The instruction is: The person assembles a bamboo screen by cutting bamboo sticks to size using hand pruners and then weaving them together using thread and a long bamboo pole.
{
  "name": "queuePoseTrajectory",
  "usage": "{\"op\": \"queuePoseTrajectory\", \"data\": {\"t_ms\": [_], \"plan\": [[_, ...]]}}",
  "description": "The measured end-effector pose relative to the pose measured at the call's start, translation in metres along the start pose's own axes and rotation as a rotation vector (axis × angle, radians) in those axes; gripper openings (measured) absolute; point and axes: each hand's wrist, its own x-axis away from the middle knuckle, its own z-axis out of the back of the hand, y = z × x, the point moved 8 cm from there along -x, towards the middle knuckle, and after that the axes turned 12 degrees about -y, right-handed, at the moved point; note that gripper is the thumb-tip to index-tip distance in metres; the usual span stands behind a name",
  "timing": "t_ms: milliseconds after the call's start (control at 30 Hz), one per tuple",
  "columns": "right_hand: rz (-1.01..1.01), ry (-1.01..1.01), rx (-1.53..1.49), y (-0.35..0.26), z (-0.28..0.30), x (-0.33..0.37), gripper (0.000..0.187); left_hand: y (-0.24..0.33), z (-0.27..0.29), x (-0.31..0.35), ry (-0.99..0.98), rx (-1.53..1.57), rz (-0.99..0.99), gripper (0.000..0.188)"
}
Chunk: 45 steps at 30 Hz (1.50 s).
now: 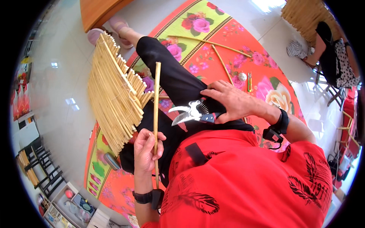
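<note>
My left hand (146,148) pinches a long straight reed stick (156,98) between thumb and fingers. The stick stands almost upright across the view, its lower end reaching down by my wrist. In my right hand (235,99) is a pair of pruning shears (192,112) with dark handles, partly covered by the palm. Its curved blades are spread apart and point left toward the stick, without touching it. Left of my left hand, a mat of reed sticks (110,95), bound side by side with thread, lies against my leg.
Two loose sticks (213,45) (222,62) lie on the flowered red cloth (266,79), near a ball of thread (242,76) and a small yellow-green cutter (249,82). A wooden furniture edge (100,11) is at upper left. Another person (334,57) sits at far right beside another stick mat (304,17).
</note>
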Motion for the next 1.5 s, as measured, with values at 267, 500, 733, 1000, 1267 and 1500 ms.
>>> {"op": "queuePoseTrajectory", "data": {"t_ms": [267, 500, 733, 1000, 1267, 1500], "plan": [[-0.138, -0.194, -0.532, 0.023, -0.008, 0.021, 0.075, -0.004, -0.006, -0.003, -0.033, -0.098, 0.004, 0.011], [-0.229, -0.248, -0.867, 0.025, -0.017, 0.03, 0.071, -0.003, -0.025, -0.019, -0.078, -0.254, 0.055, 0.013], [-0.217, -0.236, -0.942, 0.017, -0.013, 0.03, 0.063, -0.009, -0.038, -0.031, -0.137, -0.303, 0.124, 0.013], [-0.289, -0.269, -0.937, 0.027, -0.021, 0.043, 0.061, -0.011, -0.045, -0.046, -0.149, -0.391, 0.195, 0.013], [-0.24, -0.288, -1.02, 0.012, -0.018, 0.036, 0.069, -0.006, -0.054, -0.063, -0.233, -0.54, 0.248, 0.016], [-0.249, -0.219, -1.219, 0.03, -0.031, 0.04, 0.069, 0.05, -0.023, -0.094, -0.162, -0.082, 0.058, 0.012]]}}
